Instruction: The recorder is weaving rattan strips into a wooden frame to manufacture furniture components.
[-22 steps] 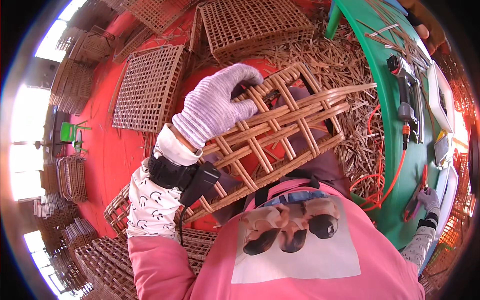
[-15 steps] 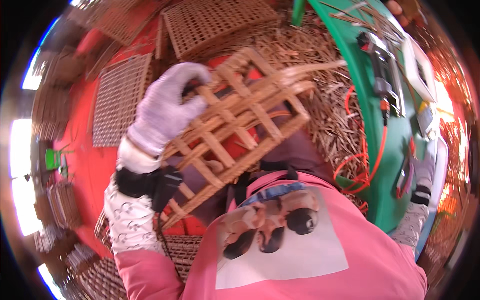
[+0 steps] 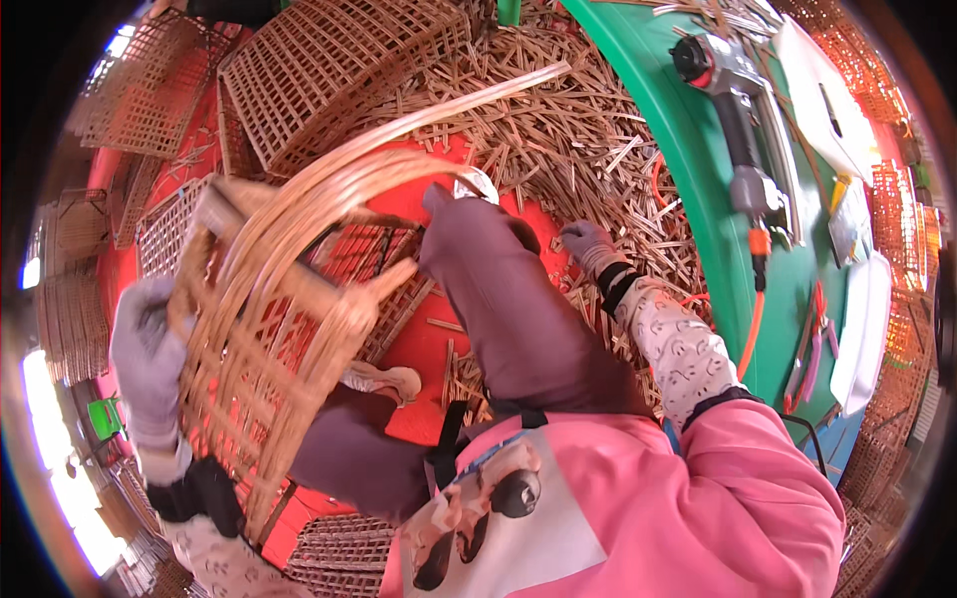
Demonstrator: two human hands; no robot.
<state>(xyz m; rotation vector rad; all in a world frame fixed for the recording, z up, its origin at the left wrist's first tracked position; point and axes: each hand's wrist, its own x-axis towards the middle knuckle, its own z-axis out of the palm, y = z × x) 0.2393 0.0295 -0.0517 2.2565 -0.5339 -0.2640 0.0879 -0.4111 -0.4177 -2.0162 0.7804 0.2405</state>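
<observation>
A woven rattan basket (image 3: 264, 384), blurred by motion, is tilted up on my left side, with loose bent strips arching from its upper edge. My left hand (image 3: 150, 349), in a pale glove, is closed on the basket's left side. My right hand (image 3: 590, 247), gloved, is stretched forward beyond my right thigh, just over the edge of the heap of cut strips (image 3: 598, 140) on the floor. Its fingers are small and bunched, and I cannot tell whether it grips anything.
On the green table (image 3: 668, 130) to the right lie a black and grey air nailer (image 3: 743, 140) with an orange hose (image 3: 754, 334), scissors (image 3: 809, 349) and white trays (image 3: 862, 334). Woven lattice baskets (image 3: 329, 75) stand at the far left on the red floor (image 3: 404, 334).
The basket has swung left and turned in my left hand, its loose strips now arching upward. My right hand has left the table by the scissors and moved left over the strip heap.
</observation>
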